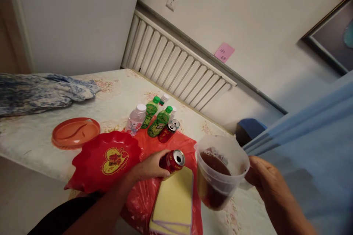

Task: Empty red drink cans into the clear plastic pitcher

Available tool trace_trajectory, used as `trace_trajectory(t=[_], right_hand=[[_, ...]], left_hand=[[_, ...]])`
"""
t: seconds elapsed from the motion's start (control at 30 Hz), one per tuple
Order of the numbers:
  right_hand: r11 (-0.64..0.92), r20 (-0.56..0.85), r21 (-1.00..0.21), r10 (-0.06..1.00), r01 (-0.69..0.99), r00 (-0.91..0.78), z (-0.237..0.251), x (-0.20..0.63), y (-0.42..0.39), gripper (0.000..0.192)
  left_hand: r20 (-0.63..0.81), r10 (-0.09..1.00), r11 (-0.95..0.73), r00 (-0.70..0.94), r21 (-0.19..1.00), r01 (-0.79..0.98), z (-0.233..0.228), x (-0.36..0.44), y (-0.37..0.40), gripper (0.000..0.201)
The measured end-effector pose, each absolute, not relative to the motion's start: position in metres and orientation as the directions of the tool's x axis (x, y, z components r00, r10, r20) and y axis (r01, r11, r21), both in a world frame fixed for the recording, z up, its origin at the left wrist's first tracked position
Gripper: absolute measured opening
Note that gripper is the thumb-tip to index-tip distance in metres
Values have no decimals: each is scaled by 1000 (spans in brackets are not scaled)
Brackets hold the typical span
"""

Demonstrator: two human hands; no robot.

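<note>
My left hand (153,165) is wrapped round a red drink can (174,162), whose top is open, above a stack of yellow cloths (173,200). To the right, my right hand (260,174) grips the handle of a clear plastic jug (205,187). Dark brown liquid fills part of the jug, and its rim leans a little. Behind the can in my hand, a second red can (166,134) stands beside a green-labelled bottle (159,123). A red plastic bag (139,194) lies under the cloths and the nearby drinks.
A red scalloped tray (91,163) and an orange plate (63,141) lie at the left. A white-capped bottle (135,120) and another green bottle (151,110) stand at the back. Crumpled patterned fabric (44,93) lies far left. Beyond the table (116,88) is a radiator (176,62); a blue curtain (309,132) hangs right.
</note>
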State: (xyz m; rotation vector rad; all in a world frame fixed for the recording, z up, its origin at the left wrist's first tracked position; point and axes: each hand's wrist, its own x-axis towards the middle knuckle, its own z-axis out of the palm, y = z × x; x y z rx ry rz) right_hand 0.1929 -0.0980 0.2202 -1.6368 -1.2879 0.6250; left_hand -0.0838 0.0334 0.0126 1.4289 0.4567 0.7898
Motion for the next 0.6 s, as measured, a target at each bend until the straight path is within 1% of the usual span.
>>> trace_trajectory(t=[0.1, 0.23, 0.37, 0.6], right_hand=[[-55, 111, -862, 950, 504, 293, 211, 197, -103, 55], [-76, 72, -837, 966, 542, 247, 204, 198, -105, 54], [-74, 56, -833, 975, 548, 217, 201, 195, -102, 55], [-120, -6, -809, 980, 575, 197, 200, 190, -95, 58]], left_hand=[[192, 736, -68, 649, 975, -211, 13, -85, 36, 72], [201, 730, -67, 653, 972, -225, 15, -87, 37, 72], [193, 740, -84, 644, 977, -197, 16, -87, 36, 71], [172, 754, -96, 634, 984, -153, 17, -87, 35, 73]])
